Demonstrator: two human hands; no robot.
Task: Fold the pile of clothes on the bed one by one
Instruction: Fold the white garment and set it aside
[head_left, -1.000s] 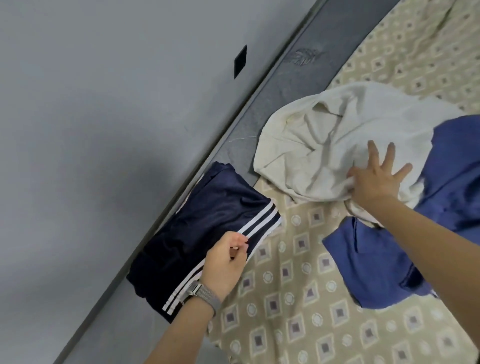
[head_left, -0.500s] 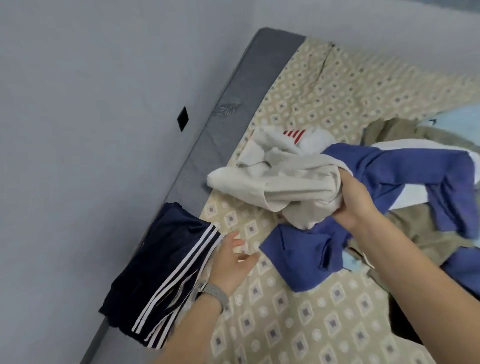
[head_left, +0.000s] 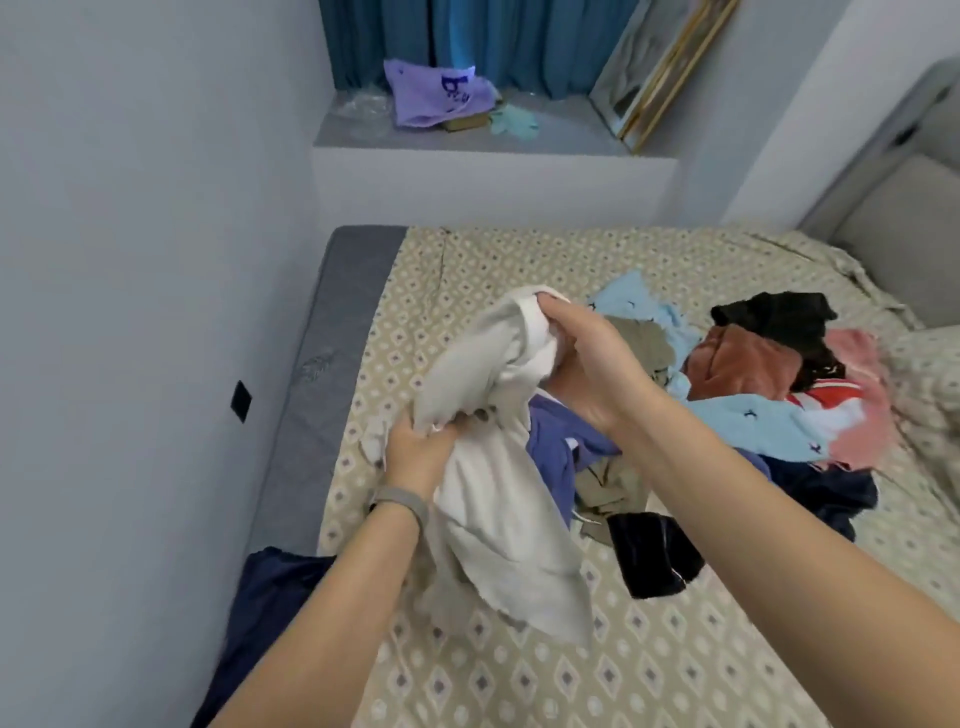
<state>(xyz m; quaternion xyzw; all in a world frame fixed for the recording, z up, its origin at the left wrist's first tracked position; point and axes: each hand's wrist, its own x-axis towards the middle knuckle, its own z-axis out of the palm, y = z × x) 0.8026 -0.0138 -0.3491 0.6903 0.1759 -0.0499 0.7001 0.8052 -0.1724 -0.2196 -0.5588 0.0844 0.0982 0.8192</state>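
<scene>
A cream-white garment (head_left: 498, 499) hangs bunched in the air above the bed (head_left: 675, 649). My left hand (head_left: 421, 447) grips its lower bunch and my right hand (head_left: 587, 364) grips its upper edge. Behind and to the right lies the pile of clothes (head_left: 753, 384): light blue, olive, brown, black, pink and red-white pieces, with a blue garment (head_left: 561, 447) just under my hands. The folded navy shorts (head_left: 265, 597) lie at the bed's left edge, partly hidden by my left forearm.
A wall runs close along the bed's left side. A black velvety piece (head_left: 649, 556) lies in front of the pile. At the far end is a ledge (head_left: 467, 156) with a purple bag (head_left: 436, 93), curtains and a leaning framed mirror (head_left: 660, 67). A headboard (head_left: 893, 223) stands right.
My left hand left the folded navy shorts and took hold of the cream garment. My right hand lifted that garment off the pile. The view swung up to show the whole bed.
</scene>
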